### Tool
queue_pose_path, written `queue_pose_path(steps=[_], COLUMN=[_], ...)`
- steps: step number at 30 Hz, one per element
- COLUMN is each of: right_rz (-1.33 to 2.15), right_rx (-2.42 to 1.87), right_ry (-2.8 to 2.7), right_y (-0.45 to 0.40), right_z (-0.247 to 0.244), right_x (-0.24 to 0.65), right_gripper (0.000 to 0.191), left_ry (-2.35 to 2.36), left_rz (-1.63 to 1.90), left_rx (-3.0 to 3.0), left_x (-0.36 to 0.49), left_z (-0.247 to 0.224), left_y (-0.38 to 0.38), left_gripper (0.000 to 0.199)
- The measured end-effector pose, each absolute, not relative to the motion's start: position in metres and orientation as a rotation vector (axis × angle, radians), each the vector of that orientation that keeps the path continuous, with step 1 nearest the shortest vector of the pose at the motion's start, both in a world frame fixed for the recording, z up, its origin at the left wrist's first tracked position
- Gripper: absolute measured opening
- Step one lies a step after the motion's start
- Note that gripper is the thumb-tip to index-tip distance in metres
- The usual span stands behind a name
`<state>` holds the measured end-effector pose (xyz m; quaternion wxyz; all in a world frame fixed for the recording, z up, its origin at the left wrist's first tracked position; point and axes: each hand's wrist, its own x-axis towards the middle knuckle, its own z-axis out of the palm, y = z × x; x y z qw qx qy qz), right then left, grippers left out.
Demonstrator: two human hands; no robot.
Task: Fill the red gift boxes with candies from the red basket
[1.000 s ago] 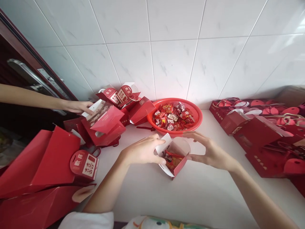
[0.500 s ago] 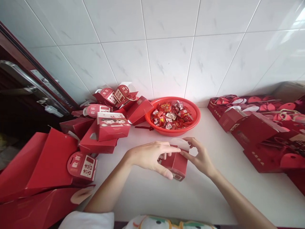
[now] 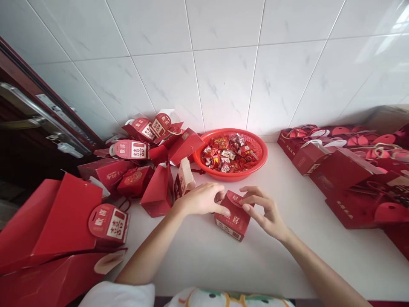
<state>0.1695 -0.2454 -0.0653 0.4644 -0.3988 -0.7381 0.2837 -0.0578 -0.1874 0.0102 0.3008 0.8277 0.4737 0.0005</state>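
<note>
I have a small red box (image 3: 232,226) on the worktop (image 3: 281,268), just on the near side of the candy basket and apart from it, its top flaps folded over and pale characters on the lid. On my feed the left hand (image 3: 203,198) is at its left edge, thumb on the top and fingers curled around the far corner; I cannot tell whether they grip or only steady it. The right hand (image 3: 269,213) has its fingertips against the lid's right side, the other fingers loosely bent, and I cannot tell whether the flap is pinched. The red basket (image 3: 262,164) holds wrapped sweets (image 3: 228,155). To the left I see a jumble of red cartons (image 3: 158,194), several standing open; to the right, more red boxes (image 3: 343,168) sit close together, some with cords. Behind stands a tiled wall (image 3: 226,85), with keys (image 3: 66,148) hanging at a door handle (image 3: 28,106) far left.
</note>
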Motion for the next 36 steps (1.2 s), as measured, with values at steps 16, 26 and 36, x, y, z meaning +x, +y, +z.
queue_pose_path(steps=[16, 26, 36], right_rz=[0.536, 0.632, 0.479], right_rx=[-1.030, -1.139, -1.244], right_ry=[-2.092, -2.188, -2.117], right_y=[-0.241, -0.236, -0.260], right_z=[-0.067, -0.058, -0.035], right_x=[0.183, 0.205, 0.253], right_gripper=[0.034, 0.068, 0.059], left_ry=[0.860, 1.066, 0.818], left_rz=[0.240, 0.607, 0.636], left_rx=[2.086, 2.090, 1.941], left_x=[-0.043, -0.014, -0.012], left_z=[-0.012, -0.038, -0.041], left_y=[-0.183, -0.197, -0.199], left_gripper=[0.021, 0.018, 0.041])
